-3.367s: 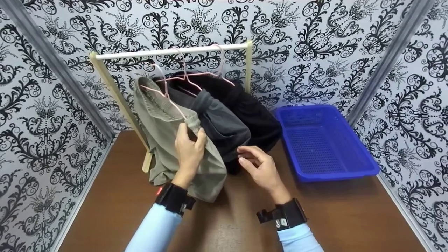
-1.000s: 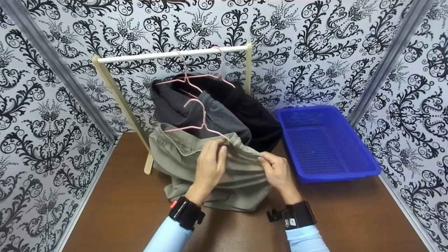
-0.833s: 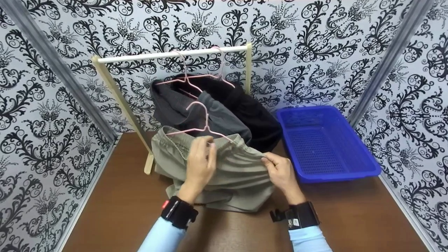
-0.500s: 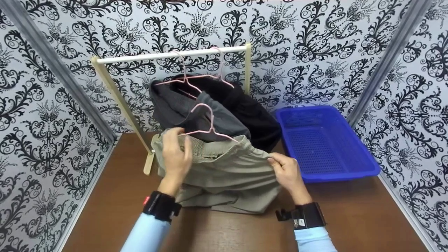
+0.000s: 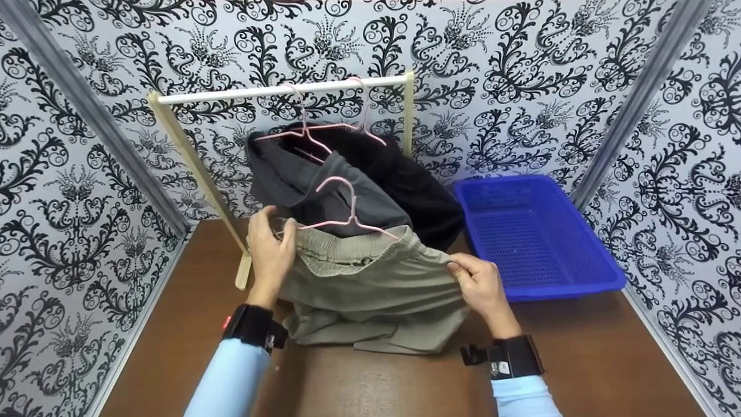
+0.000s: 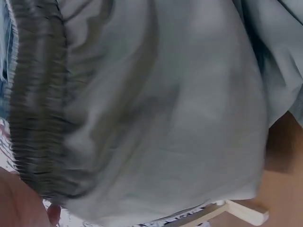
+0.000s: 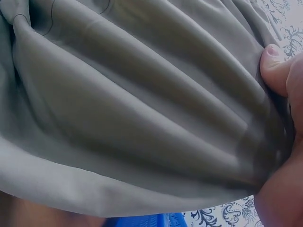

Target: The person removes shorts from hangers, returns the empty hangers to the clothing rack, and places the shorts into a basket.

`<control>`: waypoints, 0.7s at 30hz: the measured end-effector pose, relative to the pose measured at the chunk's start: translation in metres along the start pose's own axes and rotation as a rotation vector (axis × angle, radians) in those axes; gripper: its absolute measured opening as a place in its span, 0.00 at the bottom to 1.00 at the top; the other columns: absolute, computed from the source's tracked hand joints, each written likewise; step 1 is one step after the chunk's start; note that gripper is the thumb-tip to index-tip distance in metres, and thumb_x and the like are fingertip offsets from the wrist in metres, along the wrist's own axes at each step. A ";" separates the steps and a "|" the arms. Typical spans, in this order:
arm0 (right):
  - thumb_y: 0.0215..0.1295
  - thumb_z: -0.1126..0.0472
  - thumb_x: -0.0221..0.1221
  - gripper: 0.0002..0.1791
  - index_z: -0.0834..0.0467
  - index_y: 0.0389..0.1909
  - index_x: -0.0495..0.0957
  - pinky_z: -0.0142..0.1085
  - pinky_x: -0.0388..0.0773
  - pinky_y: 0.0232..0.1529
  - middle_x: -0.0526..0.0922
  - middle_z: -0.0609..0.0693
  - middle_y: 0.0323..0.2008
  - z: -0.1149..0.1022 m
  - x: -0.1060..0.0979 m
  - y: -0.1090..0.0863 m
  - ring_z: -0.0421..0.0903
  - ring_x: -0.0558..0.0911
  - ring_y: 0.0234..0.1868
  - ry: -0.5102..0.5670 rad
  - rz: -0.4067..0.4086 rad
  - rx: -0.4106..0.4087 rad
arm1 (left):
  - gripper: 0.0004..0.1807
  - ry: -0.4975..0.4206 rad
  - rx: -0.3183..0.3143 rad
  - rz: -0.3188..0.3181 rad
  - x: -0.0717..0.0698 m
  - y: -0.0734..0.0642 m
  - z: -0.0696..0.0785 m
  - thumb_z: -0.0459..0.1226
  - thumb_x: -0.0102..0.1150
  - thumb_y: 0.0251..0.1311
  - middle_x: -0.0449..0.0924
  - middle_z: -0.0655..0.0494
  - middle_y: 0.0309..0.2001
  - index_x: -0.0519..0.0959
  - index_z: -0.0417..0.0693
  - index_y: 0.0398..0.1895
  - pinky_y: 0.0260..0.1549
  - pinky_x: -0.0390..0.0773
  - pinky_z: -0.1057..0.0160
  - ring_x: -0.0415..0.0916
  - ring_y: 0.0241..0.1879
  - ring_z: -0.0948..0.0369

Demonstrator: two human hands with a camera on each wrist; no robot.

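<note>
Olive-grey shorts [image 5: 370, 289] with an elastic waistband are held up in front of the rack. A pink hanger [image 5: 352, 214] sits inside the waistband, its hook free in the air. My left hand [image 5: 269, 252] grips the left end of the waistband, where the hanger's arm passes behind the thumb. In the left wrist view, the gathered waistband [image 6: 40, 104] runs down to my fingers. My right hand [image 5: 480, 286] pinches the right side of the shorts and draws the cloth out into folds. Those folds fill the right wrist view, with my thumb [image 7: 273, 59] pressed on the cloth.
Dark grey shorts [image 5: 370, 191] and a black garment [image 5: 431, 200] hang on pink hangers from the white bar [image 5: 243, 92] of a small wooden rack. A blue plastic basket [image 5: 538, 243] stands at the right on the brown table [image 5: 191, 347]. Patterned walls enclose the table.
The olive-grey shorts on their hanger have come forward from beside the rack. My right hand has taken hold of their right side. My left hand has moved left along the waistband to its left end.
</note>
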State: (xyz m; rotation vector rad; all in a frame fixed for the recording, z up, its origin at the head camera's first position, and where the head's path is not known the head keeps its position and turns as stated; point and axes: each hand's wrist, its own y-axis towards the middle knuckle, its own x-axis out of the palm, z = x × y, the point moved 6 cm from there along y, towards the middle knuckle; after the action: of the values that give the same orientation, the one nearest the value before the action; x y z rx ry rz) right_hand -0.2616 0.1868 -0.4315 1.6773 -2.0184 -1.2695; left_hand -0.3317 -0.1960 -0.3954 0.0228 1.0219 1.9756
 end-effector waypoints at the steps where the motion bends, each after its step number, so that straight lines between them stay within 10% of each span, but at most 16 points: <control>1: 0.61 0.77 0.64 0.08 0.62 0.30 0.86 0.25 0.74 0.34 0.87 0.53 0.27 0.000 0.000 0.000 0.38 0.81 0.28 0.008 0.003 0.004 | 0.24 -0.001 -0.019 -0.008 0.000 0.001 -0.003 0.38 0.60 0.64 0.76 0.33 0.56 0.75 0.30 0.58 0.62 0.65 0.41 0.71 0.60 0.40; 10: 0.60 0.80 0.63 0.08 0.65 0.31 0.85 0.23 0.74 0.35 0.86 0.56 0.27 0.002 -0.004 -0.001 0.36 0.80 0.30 0.041 0.021 -0.006 | 0.23 0.048 -0.117 -0.037 -0.002 0.005 -0.026 0.43 0.59 0.66 0.81 0.33 0.50 0.77 0.34 0.55 0.58 0.65 0.38 0.75 0.54 0.37; 21: 0.57 0.80 0.64 0.09 0.64 0.30 0.85 0.25 0.71 0.32 0.85 0.57 0.26 0.008 -0.003 -0.004 0.42 0.79 0.27 0.031 0.017 0.003 | 0.19 0.053 -0.037 -0.017 -0.008 0.006 -0.016 0.47 0.60 0.64 0.82 0.36 0.37 0.79 0.37 0.42 0.48 0.60 0.38 0.77 0.42 0.38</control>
State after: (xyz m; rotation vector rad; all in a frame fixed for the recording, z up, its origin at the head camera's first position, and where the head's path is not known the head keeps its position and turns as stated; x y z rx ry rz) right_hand -0.2631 0.1933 -0.4385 1.6667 -2.0139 -1.2284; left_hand -0.3373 -0.2135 -0.3996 -0.0587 1.0153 1.9883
